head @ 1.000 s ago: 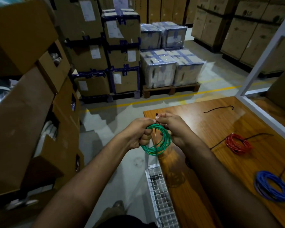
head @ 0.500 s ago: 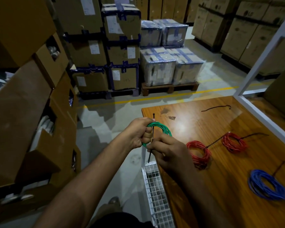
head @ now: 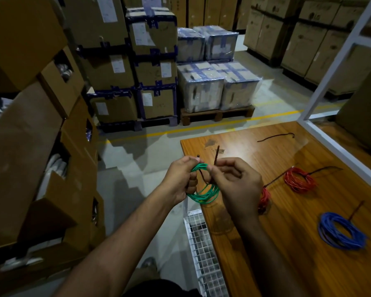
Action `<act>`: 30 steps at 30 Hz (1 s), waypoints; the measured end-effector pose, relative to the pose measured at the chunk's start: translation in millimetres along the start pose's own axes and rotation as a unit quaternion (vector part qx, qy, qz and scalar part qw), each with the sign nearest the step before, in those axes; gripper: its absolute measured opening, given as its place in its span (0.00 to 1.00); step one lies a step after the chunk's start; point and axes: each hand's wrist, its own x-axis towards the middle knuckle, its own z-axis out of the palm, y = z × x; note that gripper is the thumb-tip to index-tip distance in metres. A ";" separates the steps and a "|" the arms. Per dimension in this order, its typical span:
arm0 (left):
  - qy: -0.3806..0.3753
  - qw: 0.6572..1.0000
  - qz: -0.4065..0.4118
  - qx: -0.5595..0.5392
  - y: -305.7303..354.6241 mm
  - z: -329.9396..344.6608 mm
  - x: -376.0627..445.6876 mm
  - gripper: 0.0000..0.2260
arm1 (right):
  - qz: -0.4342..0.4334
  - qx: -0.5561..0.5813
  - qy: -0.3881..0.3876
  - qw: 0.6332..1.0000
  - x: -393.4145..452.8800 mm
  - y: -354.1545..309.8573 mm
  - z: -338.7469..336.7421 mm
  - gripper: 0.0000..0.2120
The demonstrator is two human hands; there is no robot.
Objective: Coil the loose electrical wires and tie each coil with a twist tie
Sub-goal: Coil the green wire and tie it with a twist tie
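Note:
A green wire coil hangs in the air at the near left corner of the wooden table. My left hand grips the coil's top. My right hand pinches a dark twist tie that loops around the coil, one end sticking up. On the table lie a red coil with a tie, a second red coil partly hidden behind my right hand, and a blue coil with a tie.
A loose dark twist tie lies at the table's far side. A white frame post rises at the right. A wire mesh basket hangs along the table's left edge. Stacked cardboard boxes crowd the left.
My right hand rose from below the coil to beside its top, bringing the tie's end upright. The green coil now hangs lower between my hands. The left hand kept its hold.

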 end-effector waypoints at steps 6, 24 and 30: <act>-0.008 1.000 -0.006 0.008 -6.5 6.5 -9.9 0.07 | -0.159 -0.243 0.031 0.956 18.8 5.8 -3.5 0.06; 0.000 1.000 0.004 0.007 -7.0 7.0 -24.6 0.07 | -0.291 -0.329 -0.061 0.896 25.8 17.4 -6.7 0.02; 0.006 1.000 0.011 0.010 -4.4 6.8 -28.0 0.08 | -0.302 -0.334 -0.067 0.890 26.9 13.5 -4.6 0.03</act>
